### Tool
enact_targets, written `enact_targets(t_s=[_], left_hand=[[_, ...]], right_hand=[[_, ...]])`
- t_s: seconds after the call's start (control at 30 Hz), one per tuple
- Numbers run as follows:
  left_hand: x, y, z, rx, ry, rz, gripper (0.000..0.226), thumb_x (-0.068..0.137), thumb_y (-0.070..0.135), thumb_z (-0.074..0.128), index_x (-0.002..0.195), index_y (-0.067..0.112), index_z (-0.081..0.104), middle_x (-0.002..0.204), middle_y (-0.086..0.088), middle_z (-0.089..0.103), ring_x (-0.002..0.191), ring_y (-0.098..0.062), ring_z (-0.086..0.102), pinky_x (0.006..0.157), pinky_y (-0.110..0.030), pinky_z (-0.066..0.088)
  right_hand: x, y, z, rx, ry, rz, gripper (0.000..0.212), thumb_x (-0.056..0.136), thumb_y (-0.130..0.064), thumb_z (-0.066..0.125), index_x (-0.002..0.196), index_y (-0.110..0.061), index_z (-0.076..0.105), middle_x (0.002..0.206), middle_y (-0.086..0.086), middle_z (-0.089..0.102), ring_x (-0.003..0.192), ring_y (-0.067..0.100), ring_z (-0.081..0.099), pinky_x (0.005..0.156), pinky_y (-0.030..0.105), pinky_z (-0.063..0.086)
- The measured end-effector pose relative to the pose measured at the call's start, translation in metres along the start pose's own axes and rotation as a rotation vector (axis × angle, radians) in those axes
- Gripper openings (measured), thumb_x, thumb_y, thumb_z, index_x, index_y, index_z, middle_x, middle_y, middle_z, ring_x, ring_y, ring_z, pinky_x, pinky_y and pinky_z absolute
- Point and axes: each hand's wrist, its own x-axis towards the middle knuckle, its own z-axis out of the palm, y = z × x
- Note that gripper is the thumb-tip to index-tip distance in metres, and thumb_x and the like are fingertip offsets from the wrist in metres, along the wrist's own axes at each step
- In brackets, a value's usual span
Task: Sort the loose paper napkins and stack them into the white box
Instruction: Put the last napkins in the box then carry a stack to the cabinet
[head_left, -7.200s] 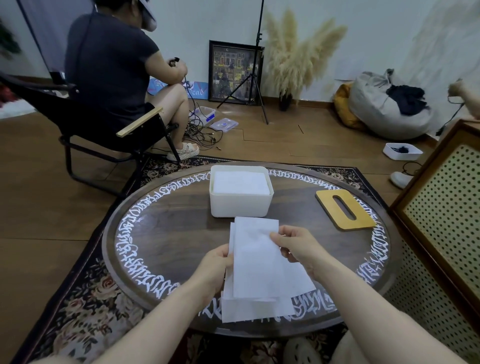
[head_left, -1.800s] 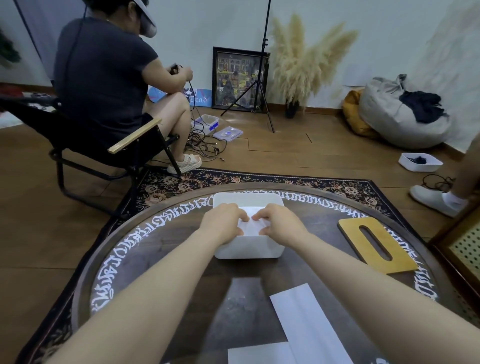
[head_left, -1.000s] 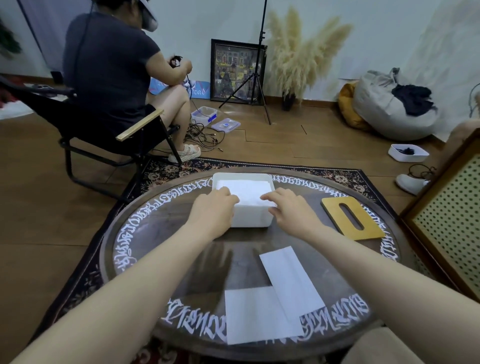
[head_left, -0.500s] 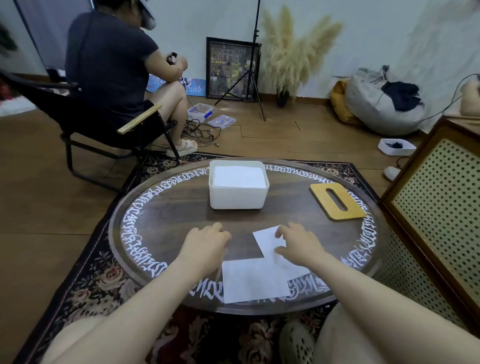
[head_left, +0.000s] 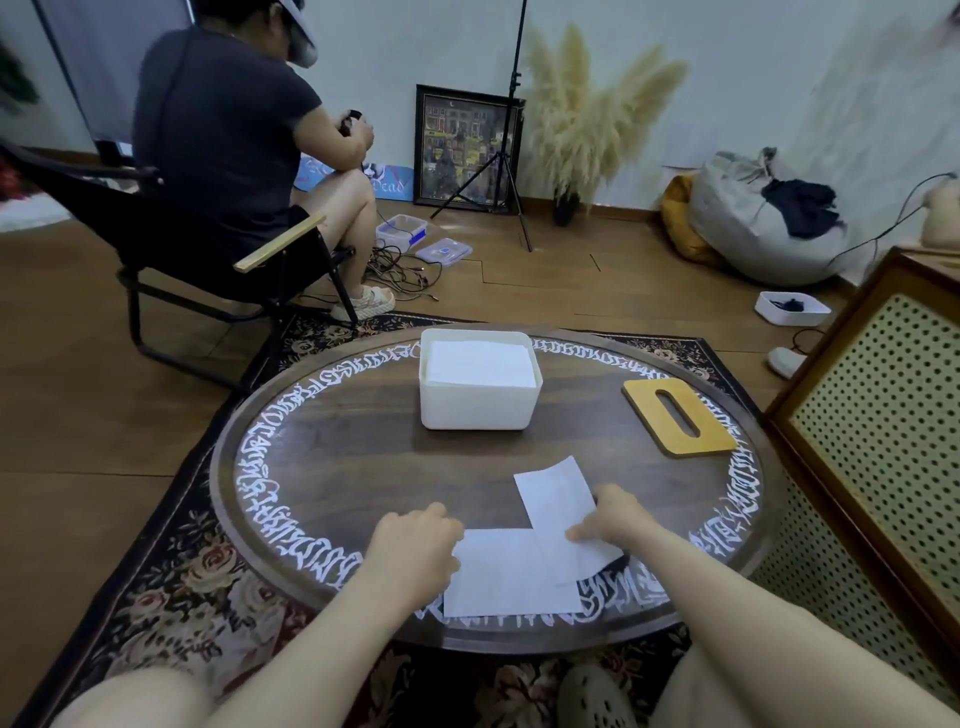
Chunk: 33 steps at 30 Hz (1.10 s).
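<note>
The white box (head_left: 477, 410) stands at the middle of the round table, with a flat stack of napkins (head_left: 480, 362) filling it nearly to the rim. Two loose white napkins lie at the near edge. The narrow napkin (head_left: 557, 496) lies slanted, overlapping the broader napkin (head_left: 506, 574) below it. My right hand (head_left: 609, 518) pinches the narrow napkin at its right edge. My left hand (head_left: 415, 545) has curled fingers on the broader napkin's left edge and covers that corner.
A yellow wooden lid with a slot (head_left: 680, 422) lies on the table (head_left: 332, 447) at the right. A perforated cabinet (head_left: 878, 441) stands close on the right. A person sits in a folding chair (head_left: 171, 244) beyond the table's left side.
Both hands left the box and came back to the near edge. They now lie on the two loose napkins, and the narrow napkin's right edge has lifted slightly.
</note>
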Motion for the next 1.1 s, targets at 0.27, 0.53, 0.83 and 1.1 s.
enact_targets(t_s=[0.27, 0.53, 0.83, 1.1], left_hand=[[0.005, -0.004, -0.009, -0.462, 0.041, -0.11, 0.04, 0.095, 0.042, 0.049, 0.133, 0.028, 0.051, 0.133, 0.008, 0.053, 0.121, -0.013, 0.051, 0.096, -0.032, 0.044], [0.0, 0.005, -0.018, -1.526, -0.151, -0.309, 0.038, 0.094, 0.04, 0.057, 0.105, 0.005, 0.066, 0.095, -0.012, 0.07, 0.074, -0.019, 0.069, 0.065, -0.034, 0.056], [-0.004, 0.012, -0.008, -1.652, 0.144, -0.402, 0.018, 0.09, 0.005, 0.061, 0.108, 0.008, 0.065, 0.103, -0.011, 0.072, 0.085, -0.023, 0.069, 0.06, -0.029, 0.054], [-0.004, -0.008, -0.009, -1.637, 0.327, -0.548, 0.015, 0.09, -0.002, 0.058, 0.093, 0.011, 0.065, 0.099, -0.013, 0.07, 0.093, -0.032, 0.066, 0.085, -0.047, 0.054]], right_hand=[[-0.035, -0.022, -0.017, 0.537, -0.024, -0.161, 0.02, 0.094, -0.012, 0.058, 0.114, -0.011, 0.061, 0.097, 0.002, 0.067, 0.084, 0.016, 0.065, 0.062, 0.023, 0.049], [-0.063, -0.035, -0.01, 0.694, -0.221, -0.29, 0.023, 0.094, -0.015, 0.06, 0.115, -0.011, 0.064, 0.103, 0.002, 0.073, 0.087, 0.016, 0.071, 0.063, 0.022, 0.053], [-0.072, -0.048, 0.005, 0.686, -0.344, -0.412, 0.022, 0.093, -0.009, 0.059, 0.115, -0.006, 0.064, 0.099, 0.003, 0.073, 0.077, 0.008, 0.071, 0.061, 0.018, 0.054], [-0.04, -0.047, 0.019, 0.083, -0.015, -0.522, 0.021, 0.084, -0.021, 0.07, 0.103, -0.018, 0.062, 0.097, -0.002, 0.062, 0.089, 0.012, 0.057, 0.085, 0.036, 0.05]])
